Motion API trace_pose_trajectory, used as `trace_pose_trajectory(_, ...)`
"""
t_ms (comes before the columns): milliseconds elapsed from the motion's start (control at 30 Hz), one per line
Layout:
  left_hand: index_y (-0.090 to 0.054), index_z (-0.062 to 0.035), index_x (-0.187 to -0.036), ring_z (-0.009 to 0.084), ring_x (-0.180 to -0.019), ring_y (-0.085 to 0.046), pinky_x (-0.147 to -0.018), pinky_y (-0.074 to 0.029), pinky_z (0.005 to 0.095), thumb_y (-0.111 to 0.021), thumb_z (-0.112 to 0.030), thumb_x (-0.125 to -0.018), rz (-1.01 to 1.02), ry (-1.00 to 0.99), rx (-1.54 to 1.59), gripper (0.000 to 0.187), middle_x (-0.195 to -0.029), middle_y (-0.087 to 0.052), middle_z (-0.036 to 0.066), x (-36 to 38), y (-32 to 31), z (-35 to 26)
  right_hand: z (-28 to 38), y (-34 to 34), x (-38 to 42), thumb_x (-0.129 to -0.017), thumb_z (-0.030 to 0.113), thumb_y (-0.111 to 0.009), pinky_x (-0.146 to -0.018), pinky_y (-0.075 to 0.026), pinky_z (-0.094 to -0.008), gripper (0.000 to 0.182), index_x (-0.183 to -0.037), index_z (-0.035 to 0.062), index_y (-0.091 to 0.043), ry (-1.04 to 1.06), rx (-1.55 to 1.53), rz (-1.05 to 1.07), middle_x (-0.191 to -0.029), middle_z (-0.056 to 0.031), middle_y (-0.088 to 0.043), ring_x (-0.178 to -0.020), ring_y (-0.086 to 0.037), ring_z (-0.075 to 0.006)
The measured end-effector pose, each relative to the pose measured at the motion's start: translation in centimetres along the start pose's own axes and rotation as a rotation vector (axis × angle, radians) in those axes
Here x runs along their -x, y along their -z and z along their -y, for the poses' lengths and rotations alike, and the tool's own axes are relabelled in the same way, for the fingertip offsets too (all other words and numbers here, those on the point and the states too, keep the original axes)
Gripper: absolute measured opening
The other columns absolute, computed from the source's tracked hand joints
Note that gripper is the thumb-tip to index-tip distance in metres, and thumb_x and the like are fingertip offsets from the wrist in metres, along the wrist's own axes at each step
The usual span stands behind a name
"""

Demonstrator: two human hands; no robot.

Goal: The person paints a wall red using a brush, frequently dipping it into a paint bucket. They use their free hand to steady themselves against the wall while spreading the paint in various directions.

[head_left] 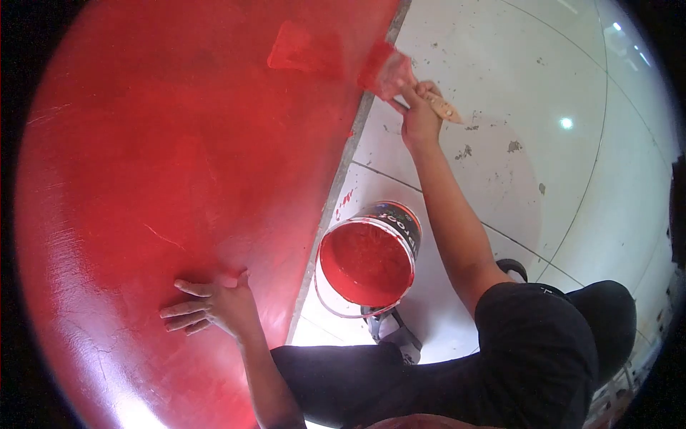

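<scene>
My right hand point(421, 123) is closed around a wide paintbrush point(447, 109) with a pale wooden handle. The brush's red-coated bristles reach the edge of a large red-painted surface point(179, 157). A darker, wet-looking red patch point(296, 48) shows to the left of the brush. Lower down, my left hand point(225, 307) is spread over the red surface, fingers apart, with nothing in it. Between my arms a paint bucket point(407, 223) stands by the surface's edge, a dark label on its side and red paint inside. Its wire handle hangs down at the front.
Along the red surface runs a narrow grey edge point(340, 175). Beyond it lies a white tiled floor point(493, 64) with chipped spots and red smears point(344, 202) near the bucket. My shoe point(395, 332) is just below the bucket, and my bent leg in dark trousers point(343, 375) crosses the bottom.
</scene>
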State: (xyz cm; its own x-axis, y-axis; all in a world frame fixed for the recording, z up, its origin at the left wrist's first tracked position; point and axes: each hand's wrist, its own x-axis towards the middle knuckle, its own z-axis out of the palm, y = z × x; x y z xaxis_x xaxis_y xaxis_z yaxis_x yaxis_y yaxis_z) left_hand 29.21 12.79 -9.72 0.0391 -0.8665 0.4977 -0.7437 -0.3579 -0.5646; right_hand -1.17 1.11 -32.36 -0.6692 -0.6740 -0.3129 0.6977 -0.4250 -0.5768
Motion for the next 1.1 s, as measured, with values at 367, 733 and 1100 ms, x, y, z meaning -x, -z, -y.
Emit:
trace_pose_trajectory(367,0.013,-0.0088,-0.148,0.0706,-0.125,0.012,-0.091,-0.017,0.0816,-0.087,-0.049,-0.051,-0.036,-0.021,0.057,0.145,-0.140,0.024,0.044,0.3,0.3,-0.2,4.5,-9.0,6.0,-0.081,-0.004,-0.067,-0.070,-0.060,-0.0337,0.032,-0.068,0.0094,-0.041,-0.015,-0.161,0.425,-0.090,-0.0107,-0.063,-0.080,-0.065,-0.0171)
trace_pose_trajectory(733,0.010,-0.0091,-0.149,0.0693,-0.127,0.011,-0.090,-0.018,0.0819,-0.088,-0.055,-0.045,-0.061,0.000,-0.005,0.150,-0.142,0.022,0.042,0.2,0.2,0.3,-1.8,1.9,-4.4,-0.077,-0.001,-0.066,-0.066,-0.059,-0.0412,0.034,-0.074,0.0150,-0.037,-0.183,0.003,-0.074,-0.084,-0.0051,-0.059,-0.077,-0.064,-0.0188)
trace_pose_trajectory(1100,0.014,-0.0102,-0.148,0.0692,-0.126,0.014,-0.090,-0.017,0.0820,-0.086,-0.060,-0.044,0.008,-0.001,-0.038,0.153,-0.141,0.025,0.042,0.3,-0.3,0.4,0.5,-7.2,-6.6,-0.080,0.001,-0.067,-0.061,-0.055,-0.0297,0.015,-0.081,0.0089,-0.054,0.126,0.145,0.095,-0.078,-0.0003,-0.052,-0.064,-0.051,-0.0105)
